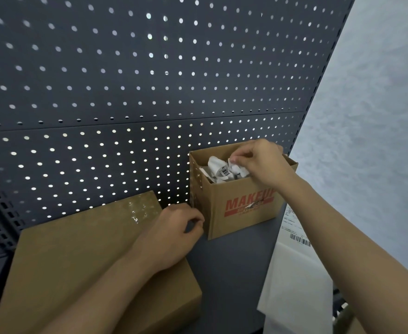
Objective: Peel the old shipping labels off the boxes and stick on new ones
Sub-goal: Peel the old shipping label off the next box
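Note:
A large flat cardboard box (pixel 82 256) lies on the dark shelf at the lower left, its taped top bare of any label. My left hand (pixel 174 235) rests on its far right corner with fingers loosely curled, holding nothing. Behind it stands a small open box printed MAKEUP (pixel 241 208), filled with crumpled white peeled labels (pixel 218 169). My right hand (pixel 258 160) hovers over that open box, and its fingertips pinch a crumpled white label piece (pixel 236 168) above the pile.
A stack of white label sheets with barcodes (pixel 294 261) lies on the shelf at the right, partly under my right forearm. A dark pegboard wall (pixel 126 92) closes off the back. The grey shelf surface (pixel 232 268) shows between box and sheets.

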The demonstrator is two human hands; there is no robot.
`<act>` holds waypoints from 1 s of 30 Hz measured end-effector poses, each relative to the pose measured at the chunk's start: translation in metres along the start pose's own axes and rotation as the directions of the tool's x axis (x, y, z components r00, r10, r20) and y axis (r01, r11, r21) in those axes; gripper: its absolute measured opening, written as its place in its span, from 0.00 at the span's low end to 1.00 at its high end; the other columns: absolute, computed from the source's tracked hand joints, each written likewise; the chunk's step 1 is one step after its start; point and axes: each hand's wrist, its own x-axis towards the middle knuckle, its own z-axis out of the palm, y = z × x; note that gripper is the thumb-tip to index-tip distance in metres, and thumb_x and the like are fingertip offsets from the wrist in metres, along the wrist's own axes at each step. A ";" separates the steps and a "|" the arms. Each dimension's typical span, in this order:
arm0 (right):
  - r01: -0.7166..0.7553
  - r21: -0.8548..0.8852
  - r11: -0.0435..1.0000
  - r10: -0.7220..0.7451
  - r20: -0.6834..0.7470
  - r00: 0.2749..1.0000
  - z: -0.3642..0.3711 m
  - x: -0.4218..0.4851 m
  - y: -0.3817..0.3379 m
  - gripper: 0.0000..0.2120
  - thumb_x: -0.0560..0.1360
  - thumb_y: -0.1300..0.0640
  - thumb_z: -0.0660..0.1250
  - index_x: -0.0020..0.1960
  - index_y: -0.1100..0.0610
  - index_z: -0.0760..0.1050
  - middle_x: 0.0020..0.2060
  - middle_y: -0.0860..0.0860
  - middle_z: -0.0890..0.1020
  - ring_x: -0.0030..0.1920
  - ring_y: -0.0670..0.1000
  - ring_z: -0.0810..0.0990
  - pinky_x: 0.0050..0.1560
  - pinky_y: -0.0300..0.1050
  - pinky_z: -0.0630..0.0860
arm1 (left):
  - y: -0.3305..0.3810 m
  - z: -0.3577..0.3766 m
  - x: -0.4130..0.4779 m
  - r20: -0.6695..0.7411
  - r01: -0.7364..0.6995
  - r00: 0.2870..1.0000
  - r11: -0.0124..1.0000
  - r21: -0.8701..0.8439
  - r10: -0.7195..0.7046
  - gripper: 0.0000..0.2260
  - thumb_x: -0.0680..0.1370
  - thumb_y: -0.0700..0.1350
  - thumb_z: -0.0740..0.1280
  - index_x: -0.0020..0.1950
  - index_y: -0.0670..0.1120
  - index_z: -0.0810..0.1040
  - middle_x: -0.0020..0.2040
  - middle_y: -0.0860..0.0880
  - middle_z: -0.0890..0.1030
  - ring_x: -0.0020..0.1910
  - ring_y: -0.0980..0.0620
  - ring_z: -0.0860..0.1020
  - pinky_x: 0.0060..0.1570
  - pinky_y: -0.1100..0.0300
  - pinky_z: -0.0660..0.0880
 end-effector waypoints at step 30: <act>0.005 0.164 0.986 0.002 -0.042 0.999 -0.001 0.003 0.006 0.08 0.72 0.63 0.75 0.47 0.52 0.86 0.45 0.47 0.85 0.45 0.42 0.82 0.43 0.27 0.74 | 0.001 0.002 0.000 0.020 -0.016 1.000 1.000 -0.011 0.016 0.08 0.80 0.49 0.63 0.53 0.55 0.82 0.50 0.61 0.77 0.52 0.62 0.74 0.53 0.61 0.74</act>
